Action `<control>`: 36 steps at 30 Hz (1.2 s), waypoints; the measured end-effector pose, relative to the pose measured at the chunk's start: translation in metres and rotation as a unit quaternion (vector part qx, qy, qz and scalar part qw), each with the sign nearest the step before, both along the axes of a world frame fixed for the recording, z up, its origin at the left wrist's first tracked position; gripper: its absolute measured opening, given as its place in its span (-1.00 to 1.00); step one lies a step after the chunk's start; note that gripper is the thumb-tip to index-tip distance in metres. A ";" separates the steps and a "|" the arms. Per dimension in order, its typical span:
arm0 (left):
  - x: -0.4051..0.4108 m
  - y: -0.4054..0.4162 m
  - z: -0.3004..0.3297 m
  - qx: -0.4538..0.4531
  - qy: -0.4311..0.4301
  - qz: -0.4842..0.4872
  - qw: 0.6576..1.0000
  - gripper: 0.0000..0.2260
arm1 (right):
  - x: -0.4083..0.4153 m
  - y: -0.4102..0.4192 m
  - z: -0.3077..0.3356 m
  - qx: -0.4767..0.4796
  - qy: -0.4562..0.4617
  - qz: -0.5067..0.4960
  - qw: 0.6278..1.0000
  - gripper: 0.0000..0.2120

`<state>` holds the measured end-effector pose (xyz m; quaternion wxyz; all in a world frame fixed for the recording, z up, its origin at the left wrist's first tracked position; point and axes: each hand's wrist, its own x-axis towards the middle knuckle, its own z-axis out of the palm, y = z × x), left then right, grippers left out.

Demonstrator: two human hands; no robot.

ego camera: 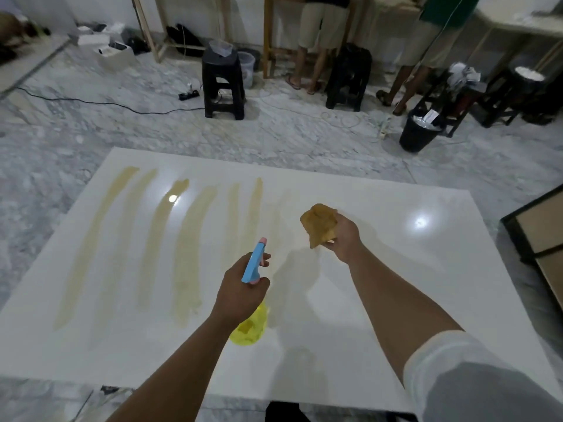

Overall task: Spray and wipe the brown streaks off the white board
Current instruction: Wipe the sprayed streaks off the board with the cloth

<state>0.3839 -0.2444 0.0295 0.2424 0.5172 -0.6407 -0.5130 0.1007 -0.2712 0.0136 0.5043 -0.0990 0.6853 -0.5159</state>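
Note:
A large glossy white board (380,300) lies flat on the marble floor. Several long brown streaks (189,248) run across its left half; its right half shows none. My left hand (240,287) holds a spray bottle (254,263) with a blue trigger head and a yellow body, its nozzle pointing away over the board's middle. My right hand (342,236) is raised above the board, gripping a crumpled brown cloth (318,223) that hangs clear of the surface.
Black plastic stools (224,83) and a black bin (419,132) stand beyond the board. Two people's legs (310,65) are at the back by wooden frames. A cable (100,102) and power strip lie on the floor. A dark framed panel (536,229) sits at the right.

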 end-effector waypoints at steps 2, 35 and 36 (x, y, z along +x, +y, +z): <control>-0.019 -0.043 -0.013 0.001 0.004 0.010 1.000 -0.62 | -0.027 -0.072 -0.006 -0.005 0.021 0.001 1.000 -0.69; 0.016 -0.055 -0.053 -0.047 -0.005 0.099 0.994 -0.50 | 0.078 -0.053 -0.190 -0.003 0.577 0.460 0.675 -0.37; 0.019 -0.047 -0.049 -0.050 -0.002 0.096 0.994 -0.55 | 0.088 -0.029 -0.191 -0.017 0.573 0.464 0.675 -0.39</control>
